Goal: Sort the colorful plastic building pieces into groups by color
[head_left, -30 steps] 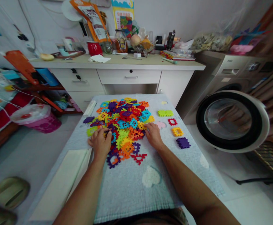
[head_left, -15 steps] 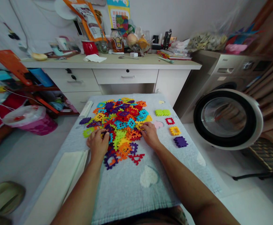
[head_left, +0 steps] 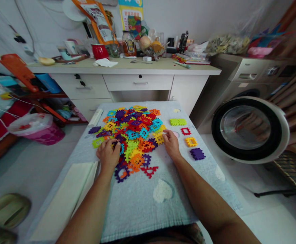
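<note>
A heap of colourful plastic interlocking tiles [head_left: 131, 143] with notched edges lies on the cloth-covered table [head_left: 137, 206]. At the heap's left edge, my left hand [head_left: 109, 151] is closed, its fingers curled over dark tiles; what they grip is partly hidden. My right hand [head_left: 172, 144] is at the right edge, thumb and fingers pinching the border of a yellow tile [head_left: 159, 138]. A purple tile [head_left: 153, 143] shows beside that one. Apart on the right lie a green tile group [head_left: 177, 122], a red frame tile [head_left: 185, 131], a yellow frame tile [head_left: 191, 142] and a purple tile stack [head_left: 197, 154].
Folded pale material [head_left: 63, 196] lies along the table's left side. Behind stands a white desk [head_left: 140, 81] with a red mug [head_left: 99, 51], jars and books. A washing machine [head_left: 239, 74] with its round door [head_left: 249, 128] open stands right; a pink bin [head_left: 46, 134] is left.
My right hand has moved right, and the yellow tile has shifted right with it, uncovering a purple tile. My left hand stays at the heap's left edge. The view has shifted slightly.
</note>
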`<state>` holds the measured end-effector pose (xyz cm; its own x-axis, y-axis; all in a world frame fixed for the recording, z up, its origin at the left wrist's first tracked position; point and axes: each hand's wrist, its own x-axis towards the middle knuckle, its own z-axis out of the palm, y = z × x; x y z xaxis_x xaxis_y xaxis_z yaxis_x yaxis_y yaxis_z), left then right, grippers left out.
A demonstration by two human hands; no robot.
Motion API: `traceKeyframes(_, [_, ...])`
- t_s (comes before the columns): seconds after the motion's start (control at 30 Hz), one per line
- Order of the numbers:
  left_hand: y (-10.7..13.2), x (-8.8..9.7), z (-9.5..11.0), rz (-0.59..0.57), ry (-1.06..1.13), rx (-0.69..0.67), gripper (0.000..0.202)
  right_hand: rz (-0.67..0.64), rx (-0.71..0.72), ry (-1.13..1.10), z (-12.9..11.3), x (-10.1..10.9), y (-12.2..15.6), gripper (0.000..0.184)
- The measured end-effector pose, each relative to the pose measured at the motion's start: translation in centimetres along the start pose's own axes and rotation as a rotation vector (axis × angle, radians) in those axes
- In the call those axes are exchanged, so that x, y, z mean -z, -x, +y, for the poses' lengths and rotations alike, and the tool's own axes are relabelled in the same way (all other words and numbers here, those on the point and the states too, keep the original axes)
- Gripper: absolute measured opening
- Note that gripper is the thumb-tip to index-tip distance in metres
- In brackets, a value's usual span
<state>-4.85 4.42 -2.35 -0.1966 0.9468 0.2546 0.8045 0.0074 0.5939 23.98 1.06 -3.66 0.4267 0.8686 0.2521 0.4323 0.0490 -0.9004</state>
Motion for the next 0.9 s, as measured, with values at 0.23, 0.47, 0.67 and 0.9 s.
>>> traceKeyframes(0.23, [-0.1,-0.1,-0.1,0.003,-0.01,-0.018,0.034,-0.02,-0.025,0.024,0.0,-0.1,0.1,0.023])
traceKeyframes(0.47, [-0.2,-0.1,-0.2,-0.015,-0.014,-0.014,0.034,-0.065,0.16,0.324,-0.1,0.4,0.1,0.028])
traceKeyframes(0.67, [-0.3,-0.2,-0.3,-0.001,-0.012,-0.018,0.033,-0.228,0.157,0.628,-0.9,1.1,0.5,0.052])
traceKeyframes(0.9, [-0.2,-0.2,-0.4,-0.004,-0.014,-0.014,0.034,-0.313,0.206,0.612,-1.0,1.6,0.1,0.051])
